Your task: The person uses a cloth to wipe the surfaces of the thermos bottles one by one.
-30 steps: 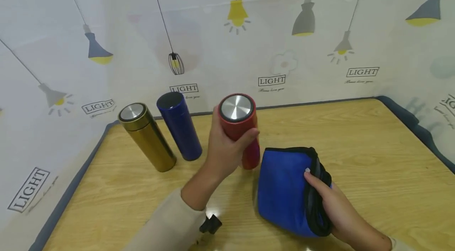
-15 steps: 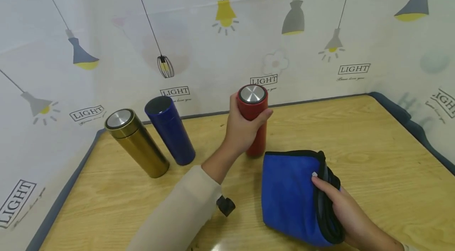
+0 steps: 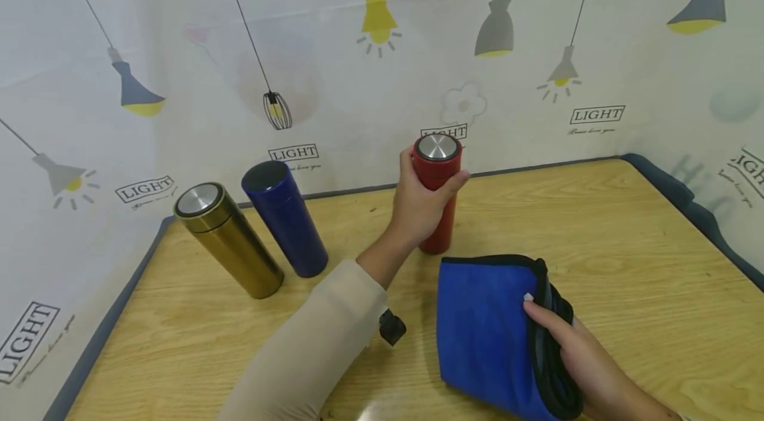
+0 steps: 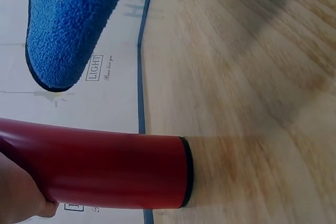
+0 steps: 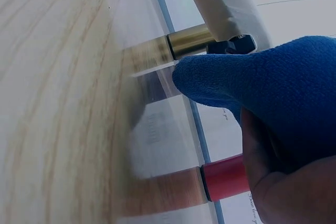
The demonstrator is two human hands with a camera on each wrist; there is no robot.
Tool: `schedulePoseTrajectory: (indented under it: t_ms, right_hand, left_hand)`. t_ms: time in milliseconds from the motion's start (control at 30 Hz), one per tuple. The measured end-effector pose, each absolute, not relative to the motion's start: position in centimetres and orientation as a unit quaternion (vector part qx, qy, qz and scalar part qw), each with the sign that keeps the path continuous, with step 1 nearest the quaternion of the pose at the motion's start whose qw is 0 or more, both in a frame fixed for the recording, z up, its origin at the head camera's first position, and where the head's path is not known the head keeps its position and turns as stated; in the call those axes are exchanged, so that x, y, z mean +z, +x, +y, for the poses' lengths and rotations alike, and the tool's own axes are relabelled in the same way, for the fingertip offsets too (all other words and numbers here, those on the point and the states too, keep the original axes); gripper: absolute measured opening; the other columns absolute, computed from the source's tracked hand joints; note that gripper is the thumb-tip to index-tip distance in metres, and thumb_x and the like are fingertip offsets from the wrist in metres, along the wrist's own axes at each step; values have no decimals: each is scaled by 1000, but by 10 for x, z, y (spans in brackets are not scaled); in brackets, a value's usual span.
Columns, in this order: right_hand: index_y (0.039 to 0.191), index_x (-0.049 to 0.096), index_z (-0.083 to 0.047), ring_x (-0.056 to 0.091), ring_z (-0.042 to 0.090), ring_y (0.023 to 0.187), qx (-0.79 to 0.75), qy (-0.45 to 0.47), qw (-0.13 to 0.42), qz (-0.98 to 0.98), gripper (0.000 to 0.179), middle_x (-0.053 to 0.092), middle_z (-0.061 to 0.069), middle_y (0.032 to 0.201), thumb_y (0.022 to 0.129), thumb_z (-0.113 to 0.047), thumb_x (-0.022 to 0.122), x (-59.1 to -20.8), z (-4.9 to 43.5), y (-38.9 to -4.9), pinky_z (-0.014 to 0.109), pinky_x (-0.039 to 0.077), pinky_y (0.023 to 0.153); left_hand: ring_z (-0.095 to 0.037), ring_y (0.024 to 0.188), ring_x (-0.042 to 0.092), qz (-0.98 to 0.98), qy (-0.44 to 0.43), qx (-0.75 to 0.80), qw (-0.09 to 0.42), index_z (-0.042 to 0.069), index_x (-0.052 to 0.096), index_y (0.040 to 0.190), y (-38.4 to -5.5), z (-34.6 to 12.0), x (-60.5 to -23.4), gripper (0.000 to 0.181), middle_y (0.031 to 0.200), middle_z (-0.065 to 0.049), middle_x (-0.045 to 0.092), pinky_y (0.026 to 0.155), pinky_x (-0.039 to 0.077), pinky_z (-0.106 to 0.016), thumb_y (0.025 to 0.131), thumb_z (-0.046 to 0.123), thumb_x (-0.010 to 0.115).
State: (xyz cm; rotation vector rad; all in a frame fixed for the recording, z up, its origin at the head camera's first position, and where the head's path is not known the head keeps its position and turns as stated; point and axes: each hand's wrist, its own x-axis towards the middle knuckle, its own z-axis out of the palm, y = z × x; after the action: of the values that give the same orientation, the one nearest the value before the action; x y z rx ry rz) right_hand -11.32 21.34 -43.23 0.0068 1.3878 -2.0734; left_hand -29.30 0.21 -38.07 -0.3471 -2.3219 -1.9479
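My left hand (image 3: pixel 419 203) grips a red thermos flask (image 3: pixel 440 225) with a silver-topped lid, fingers behind it and thumb across its front. The flask stands upright, its black-edged base right at the tabletop in the left wrist view. A folded blue towel (image 3: pixel 486 328) with black edging is pinched in my right hand (image 3: pixel 587 358), thumb on the near face. Most of the right fingers are hidden behind the cloth. In the right wrist view the towel (image 5: pixel 299 85) hangs close over the table. Two more flasks, one gold (image 3: pixel 235 242) and one dark blue (image 3: pixel 289 222), stand side by side at the left.
The wood-grain table (image 3: pixel 597 222) ends at a dark-edged border along a pale wall covering (image 3: pixel 334 30) printed with lamps. A small black device (image 3: pixel 392 327) sits at the left sleeve's cuff (image 3: pixel 352 301).
My left hand has moved the red flask away from me and to the right, farther from the gold and blue flasks. The right hand keeps its hold on the towel.
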Motion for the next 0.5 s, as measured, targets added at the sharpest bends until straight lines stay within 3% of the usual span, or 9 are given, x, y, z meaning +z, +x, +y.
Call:
schedulePoseTrajectory:
  t_ms: [233,367,500]
  right_hand:
    - [142,36,-30,60,10,122,-789,-10,319,525,33,61,-9,133,111,-37,28,-435,212,-113,29,52,101]
    - [153,19,-26,58,8,124,-778,-5,316,543,45,58,-12,136,111,-38,27,-436,210,-113,27,51,101]
    - [158,4,-19,57,4,123,-762,9,310,568,57,55,-16,136,110,-40,28,-435,208,-114,24,50,100]
  left_hand:
    - [-16,118,57,-762,-106,-637,44,29,30,144,-296,2,-379,80,133,4,55,99,52,-40,83,46,79]
    - [-18,122,55,-770,-107,-628,33,32,25,150,-293,-3,-379,88,137,3,51,100,51,-42,82,47,80]
    - [-22,140,42,-784,-95,-612,49,35,19,155,-281,-16,-378,92,151,4,40,111,41,-54,84,50,76]
